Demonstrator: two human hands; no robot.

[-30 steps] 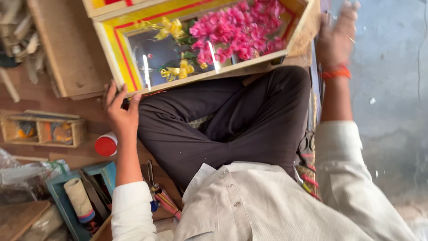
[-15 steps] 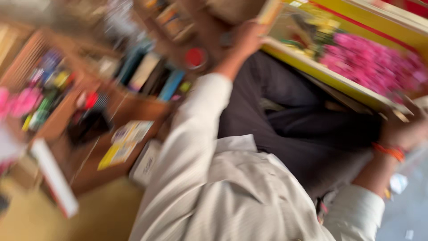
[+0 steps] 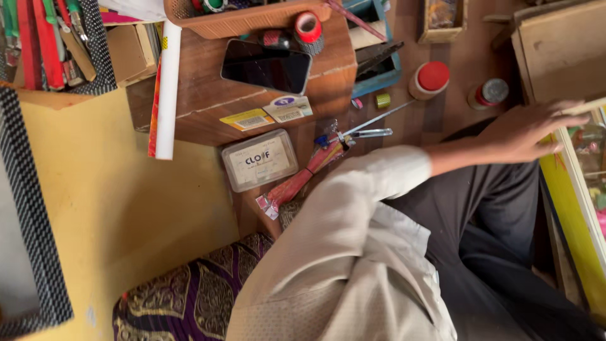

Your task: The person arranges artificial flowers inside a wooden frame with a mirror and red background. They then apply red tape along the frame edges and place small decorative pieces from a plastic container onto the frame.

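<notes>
Head view | left hand (image 3: 527, 129) fingers spread on frame (image 3: 577, 208) edge (gripping nothing) | right unseen

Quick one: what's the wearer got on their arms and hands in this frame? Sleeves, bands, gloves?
Only one arm shows. Its hand is bare: no glove, and no ring or band that I can make out. The forearm is uncovered too. A cream, loose-fitting shirt sleeve with a fine woven texture is pushed up toward the elbow and ends in a plain cuff. The other arm and hand are out of frame.
</notes>
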